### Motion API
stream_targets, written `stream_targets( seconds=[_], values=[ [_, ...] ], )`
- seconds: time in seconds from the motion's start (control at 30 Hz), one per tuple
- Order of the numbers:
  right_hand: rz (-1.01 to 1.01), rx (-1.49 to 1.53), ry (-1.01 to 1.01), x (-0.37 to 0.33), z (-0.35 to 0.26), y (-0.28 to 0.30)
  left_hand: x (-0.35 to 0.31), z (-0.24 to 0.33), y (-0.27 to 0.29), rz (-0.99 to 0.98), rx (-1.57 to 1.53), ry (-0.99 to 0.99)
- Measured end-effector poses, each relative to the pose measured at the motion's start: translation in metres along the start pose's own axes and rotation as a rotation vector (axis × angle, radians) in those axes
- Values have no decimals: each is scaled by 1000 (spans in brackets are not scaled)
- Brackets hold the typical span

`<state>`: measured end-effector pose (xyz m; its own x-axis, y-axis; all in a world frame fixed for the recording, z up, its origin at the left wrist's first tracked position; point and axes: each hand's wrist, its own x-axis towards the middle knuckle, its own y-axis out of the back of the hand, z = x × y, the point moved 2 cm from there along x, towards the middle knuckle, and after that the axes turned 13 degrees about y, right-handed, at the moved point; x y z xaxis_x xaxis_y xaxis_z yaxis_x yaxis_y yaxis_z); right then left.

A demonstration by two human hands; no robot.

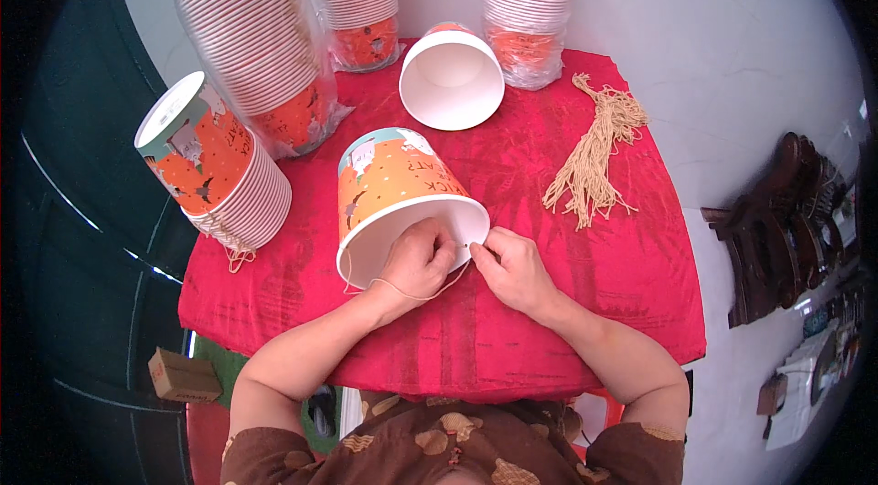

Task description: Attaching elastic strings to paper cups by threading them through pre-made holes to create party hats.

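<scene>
An orange paper bucket (pixel 393 178) with a white inside lies tilted on the red cloth (pixel 567 284), mouth toward me. My left hand (pixel 416 261) grips its rim at the front. My right hand (pixel 512 270) pinches the end of a thin beige string (pixel 402 291) right at the rim beside the left hand. The string loops below my left hand and up the bucket's left edge.
A bundle of beige strings (pixel 594 151) lies at the right. An empty bucket (pixel 451 78) lies behind. A stack of strung buckets (pixel 219 169) lies at the left; three wrapped stacks (pixel 251 27) stand at the back. A small cardboard box (pixel 183 377) sits on the floor at the lower left.
</scene>
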<state>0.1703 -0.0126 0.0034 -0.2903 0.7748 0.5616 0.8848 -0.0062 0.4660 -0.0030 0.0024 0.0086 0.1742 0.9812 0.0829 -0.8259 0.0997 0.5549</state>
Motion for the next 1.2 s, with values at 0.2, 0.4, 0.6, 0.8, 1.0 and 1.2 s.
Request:
stream_targets(
  seconds=[0.2, 0.4, 0.6, 0.8, 1.0, 1.2],
  values=[
    [-18, -71, -11, 0, -2, 4, -2, 6, 1, -19, -1, 17],
    [-99, -321, 136, -3, -15, 11, -1, -1, -4, -10, -53, 28],
    [-142, -402, 418, -2, -29, 9, 0, -6, -6, -16, -8, -50],
    [-241, -589, 508, -6, -28, 3, 1, -8, -8, 2, -19, -72],
    [-82, -604, 644, 1, -37, 14, -1, 2, -5, -16, -28, -20],
    [-43, -667, 706, 7, -25, 20, -2, 0, -3, -58, -15, 93]
  ],
)
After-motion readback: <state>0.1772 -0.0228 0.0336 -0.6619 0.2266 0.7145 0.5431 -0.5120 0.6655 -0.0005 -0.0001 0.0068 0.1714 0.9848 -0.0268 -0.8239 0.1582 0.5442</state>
